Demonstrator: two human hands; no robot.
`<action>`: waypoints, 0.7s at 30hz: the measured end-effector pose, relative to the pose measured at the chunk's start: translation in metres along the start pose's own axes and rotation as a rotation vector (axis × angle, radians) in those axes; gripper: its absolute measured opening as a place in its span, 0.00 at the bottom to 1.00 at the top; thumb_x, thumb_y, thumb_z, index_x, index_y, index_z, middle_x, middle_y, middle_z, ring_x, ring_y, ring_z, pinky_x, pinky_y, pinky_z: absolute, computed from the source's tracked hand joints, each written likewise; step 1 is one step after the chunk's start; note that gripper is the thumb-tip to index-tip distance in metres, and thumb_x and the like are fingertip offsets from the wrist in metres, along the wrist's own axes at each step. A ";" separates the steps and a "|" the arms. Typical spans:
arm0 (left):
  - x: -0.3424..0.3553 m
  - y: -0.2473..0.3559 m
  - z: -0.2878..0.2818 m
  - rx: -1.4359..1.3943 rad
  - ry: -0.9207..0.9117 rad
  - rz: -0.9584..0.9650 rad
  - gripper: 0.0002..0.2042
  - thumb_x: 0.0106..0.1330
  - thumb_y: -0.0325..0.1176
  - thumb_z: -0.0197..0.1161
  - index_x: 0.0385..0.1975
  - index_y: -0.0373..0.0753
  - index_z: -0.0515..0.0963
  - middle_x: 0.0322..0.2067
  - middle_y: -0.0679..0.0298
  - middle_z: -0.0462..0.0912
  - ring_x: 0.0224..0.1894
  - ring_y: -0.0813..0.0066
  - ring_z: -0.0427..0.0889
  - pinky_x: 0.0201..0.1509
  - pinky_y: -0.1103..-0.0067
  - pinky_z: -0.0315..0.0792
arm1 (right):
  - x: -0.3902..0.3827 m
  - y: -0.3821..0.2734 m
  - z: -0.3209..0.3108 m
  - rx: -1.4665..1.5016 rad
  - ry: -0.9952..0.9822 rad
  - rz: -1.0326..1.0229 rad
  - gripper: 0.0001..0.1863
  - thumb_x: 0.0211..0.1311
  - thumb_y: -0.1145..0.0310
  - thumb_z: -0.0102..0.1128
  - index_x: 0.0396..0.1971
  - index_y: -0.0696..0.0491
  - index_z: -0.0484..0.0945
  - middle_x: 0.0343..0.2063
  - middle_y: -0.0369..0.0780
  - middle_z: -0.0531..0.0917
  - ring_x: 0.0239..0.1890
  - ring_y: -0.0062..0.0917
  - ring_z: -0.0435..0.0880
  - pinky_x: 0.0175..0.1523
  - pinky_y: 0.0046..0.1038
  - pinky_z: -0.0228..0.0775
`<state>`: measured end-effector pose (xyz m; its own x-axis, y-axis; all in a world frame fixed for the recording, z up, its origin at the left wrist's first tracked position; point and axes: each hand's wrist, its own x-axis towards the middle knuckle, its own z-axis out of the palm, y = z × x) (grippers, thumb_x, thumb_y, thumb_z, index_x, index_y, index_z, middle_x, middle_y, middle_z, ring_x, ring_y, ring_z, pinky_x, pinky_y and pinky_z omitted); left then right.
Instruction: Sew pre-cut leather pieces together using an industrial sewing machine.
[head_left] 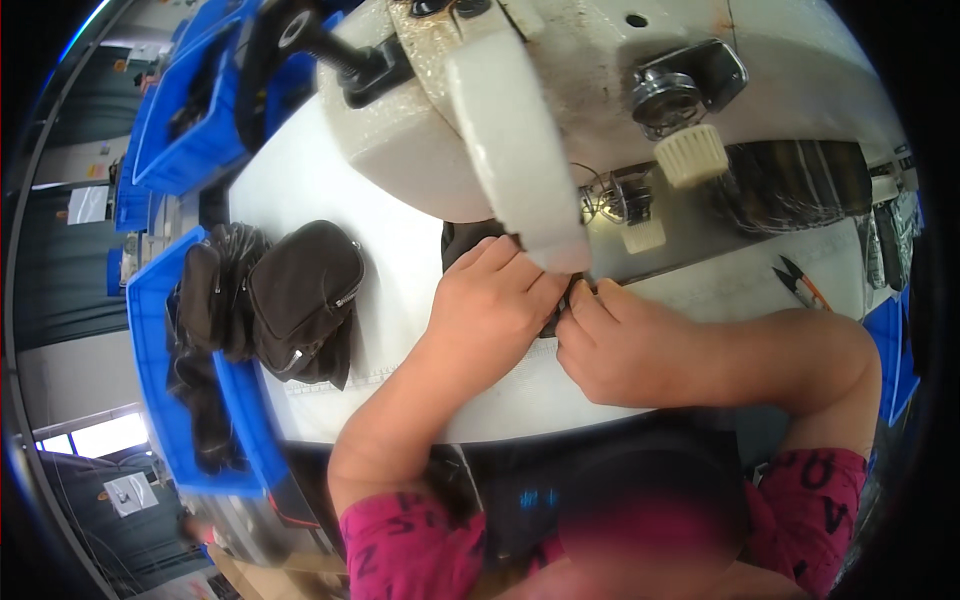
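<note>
A white sewing machine (400,150) spans the top, and its pale arm partly hides my fingertips. Below it, my left hand (500,290) is closed on a piece of black fabric (462,240) near the needle area, which is partly hidden. My right hand (625,345) is beside it, thumb and fingers pinched on the edge of that fabric. To the left on the white table (400,410) lie black zippered pouches (305,285), piled partly over a blue bin's edge.
A blue bin (150,320) with dark items sits at the table's left edge, and another blue bin (190,120) is behind it. Orange-handled scissors (803,288) lie right of my right hand. Another blue bin (893,350) shows beyond the table's right side.
</note>
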<state>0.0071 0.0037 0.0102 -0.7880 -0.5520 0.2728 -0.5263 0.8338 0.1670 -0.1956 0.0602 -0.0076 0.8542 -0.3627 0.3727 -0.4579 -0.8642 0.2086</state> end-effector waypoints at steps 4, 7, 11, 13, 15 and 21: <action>0.001 0.005 0.001 0.020 0.036 -0.008 0.20 0.44 0.28 0.72 0.41 0.39 0.85 0.43 0.67 0.86 0.43 0.67 0.87 0.43 0.75 0.81 | 0.000 0.001 0.000 -0.009 -0.003 -0.011 0.13 0.49 0.64 0.60 0.25 0.59 0.83 0.26 0.45 0.82 0.36 0.40 0.81 0.40 0.34 0.75; 0.000 0.010 0.000 0.004 0.034 -0.048 0.20 0.45 0.28 0.71 0.43 0.39 0.85 0.46 0.66 0.85 0.44 0.66 0.87 0.44 0.75 0.81 | 0.001 0.000 -0.001 -0.014 -0.014 -0.015 0.13 0.49 0.64 0.60 0.25 0.59 0.83 0.26 0.45 0.82 0.35 0.40 0.81 0.41 0.35 0.75; -0.001 0.016 -0.005 0.015 -0.005 -0.070 0.21 0.49 0.28 0.69 0.47 0.39 0.85 0.49 0.65 0.84 0.47 0.65 0.86 0.47 0.75 0.80 | 0.002 0.000 -0.002 -0.027 -0.005 0.000 0.13 0.50 0.63 0.60 0.25 0.59 0.83 0.26 0.45 0.81 0.36 0.41 0.81 0.41 0.35 0.74; -0.001 0.016 -0.005 0.020 -0.014 -0.078 0.21 0.50 0.28 0.69 0.48 0.39 0.84 0.49 0.65 0.84 0.48 0.65 0.86 0.48 0.75 0.80 | 0.002 0.000 -0.001 -0.025 0.001 -0.005 0.13 0.50 0.63 0.60 0.25 0.59 0.83 0.26 0.45 0.81 0.36 0.41 0.81 0.41 0.35 0.74; 0.000 0.015 -0.005 0.006 -0.031 -0.112 0.21 0.52 0.28 0.67 0.49 0.39 0.84 0.49 0.65 0.84 0.50 0.64 0.85 0.48 0.75 0.80 | 0.001 0.000 0.001 -0.044 -0.009 0.010 0.12 0.49 0.64 0.60 0.25 0.59 0.83 0.27 0.45 0.82 0.36 0.40 0.81 0.39 0.35 0.73; 0.004 0.005 0.005 0.030 0.032 -0.124 0.21 0.53 0.29 0.68 0.50 0.40 0.84 0.50 0.66 0.85 0.50 0.63 0.85 0.44 0.73 0.81 | 0.001 0.008 0.011 0.070 -0.031 0.057 0.09 0.45 0.67 0.62 0.24 0.58 0.82 0.25 0.43 0.79 0.36 0.38 0.81 0.35 0.31 0.72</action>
<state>-0.0002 0.0057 0.0078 -0.7061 -0.6496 0.2819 -0.6284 0.7583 0.1734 -0.1960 0.0487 -0.0156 0.8350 -0.4213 0.3539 -0.4884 -0.8638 0.1240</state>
